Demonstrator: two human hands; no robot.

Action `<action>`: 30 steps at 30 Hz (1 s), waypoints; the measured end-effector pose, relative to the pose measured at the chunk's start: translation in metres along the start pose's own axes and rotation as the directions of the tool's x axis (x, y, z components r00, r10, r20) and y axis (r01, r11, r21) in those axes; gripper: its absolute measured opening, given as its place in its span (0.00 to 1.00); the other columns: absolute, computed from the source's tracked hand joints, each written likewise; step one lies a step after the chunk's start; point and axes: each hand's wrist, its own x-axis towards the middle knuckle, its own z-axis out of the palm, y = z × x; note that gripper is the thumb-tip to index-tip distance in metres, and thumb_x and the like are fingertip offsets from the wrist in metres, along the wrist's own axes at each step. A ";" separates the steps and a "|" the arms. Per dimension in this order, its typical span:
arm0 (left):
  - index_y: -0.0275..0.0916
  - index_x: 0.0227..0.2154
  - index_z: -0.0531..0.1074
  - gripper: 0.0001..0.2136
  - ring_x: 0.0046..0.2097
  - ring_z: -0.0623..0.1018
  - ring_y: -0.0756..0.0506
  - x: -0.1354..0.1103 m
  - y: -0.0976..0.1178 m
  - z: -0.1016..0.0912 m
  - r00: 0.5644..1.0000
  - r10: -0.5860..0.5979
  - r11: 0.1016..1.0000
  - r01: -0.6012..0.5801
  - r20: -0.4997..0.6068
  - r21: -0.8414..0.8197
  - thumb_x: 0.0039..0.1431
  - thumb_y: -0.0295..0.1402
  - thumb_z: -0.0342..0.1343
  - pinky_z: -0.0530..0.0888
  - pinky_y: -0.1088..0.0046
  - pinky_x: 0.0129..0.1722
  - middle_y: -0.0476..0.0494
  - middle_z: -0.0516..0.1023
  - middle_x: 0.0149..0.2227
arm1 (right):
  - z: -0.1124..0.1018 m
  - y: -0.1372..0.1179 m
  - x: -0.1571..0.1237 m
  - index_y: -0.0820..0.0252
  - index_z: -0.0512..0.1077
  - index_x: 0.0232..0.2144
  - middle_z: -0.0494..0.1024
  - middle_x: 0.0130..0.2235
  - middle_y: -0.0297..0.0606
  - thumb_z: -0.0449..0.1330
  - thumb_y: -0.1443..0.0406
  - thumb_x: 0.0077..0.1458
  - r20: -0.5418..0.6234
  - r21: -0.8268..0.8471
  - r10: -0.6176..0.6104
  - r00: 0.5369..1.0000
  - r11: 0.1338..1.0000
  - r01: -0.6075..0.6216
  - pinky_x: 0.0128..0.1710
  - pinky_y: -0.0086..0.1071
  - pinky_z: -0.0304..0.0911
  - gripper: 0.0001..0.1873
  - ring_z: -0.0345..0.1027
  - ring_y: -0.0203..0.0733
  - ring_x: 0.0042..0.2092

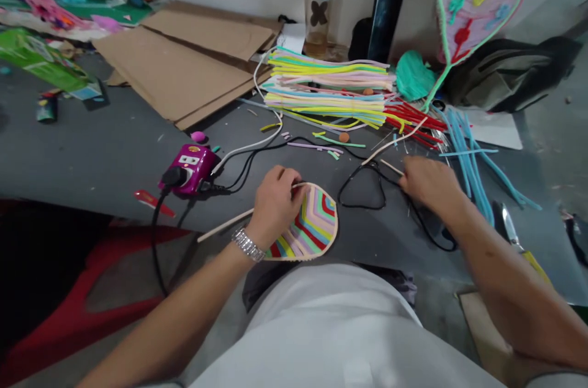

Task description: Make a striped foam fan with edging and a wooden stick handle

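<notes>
My left hand, with a metal watch at the wrist, is closed on the upper left edge of a striped fan. The fan is made of rows of coloured pipe cleaners and has a cream border; its left part is hidden under my hand. A cream stem sticks out to the left past my wrist. To the right, my right hand is closed low over the table, and a short cream pipe cleaner pokes out from its fingertips. Another cream pipe cleaner lies just beyond.
Bundles of coloured pipe cleaners lie at the back, with blue ones at right. A purple socket block trails black cords. Scissors lie near the right edge. Cardboard, a bottle and a finished pink fan stand behind.
</notes>
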 end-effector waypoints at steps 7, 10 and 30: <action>0.40 0.36 0.74 0.05 0.42 0.73 0.40 -0.004 -0.004 0.005 0.991 0.135 0.989 -0.134 -0.005 0.062 0.68 0.30 0.55 0.70 0.63 0.42 0.41 0.74 0.38 | -0.003 0.001 -0.029 0.56 0.78 0.36 0.77 0.25 0.35 0.69 0.55 0.56 -0.082 0.855 -0.025 0.996 0.513 0.083 0.26 0.36 0.63 0.12 0.69 0.41 0.24; 0.40 0.35 0.75 0.08 0.41 0.72 0.40 -0.005 -0.004 0.006 0.984 0.178 0.979 -0.177 -0.001 0.099 0.70 0.30 0.52 0.69 0.63 0.41 0.40 0.74 0.37 | -0.002 -0.064 -0.025 0.56 0.77 0.36 0.80 0.30 0.35 0.70 0.49 0.54 -0.132 0.988 -0.026 0.991 0.072 0.133 0.30 0.35 0.69 0.18 0.74 0.41 0.29; 0.39 0.35 0.77 0.07 0.40 0.70 0.39 -0.006 -0.001 0.007 0.969 0.244 0.929 -0.242 0.029 0.281 0.68 0.26 0.55 0.64 0.62 0.37 0.39 0.75 0.37 | 0.029 -0.145 0.007 0.54 0.72 0.33 0.80 0.34 0.33 0.61 0.66 0.65 -0.602 0.741 -0.096 0.793 0.302 0.599 0.39 0.35 0.65 0.06 0.73 0.41 0.36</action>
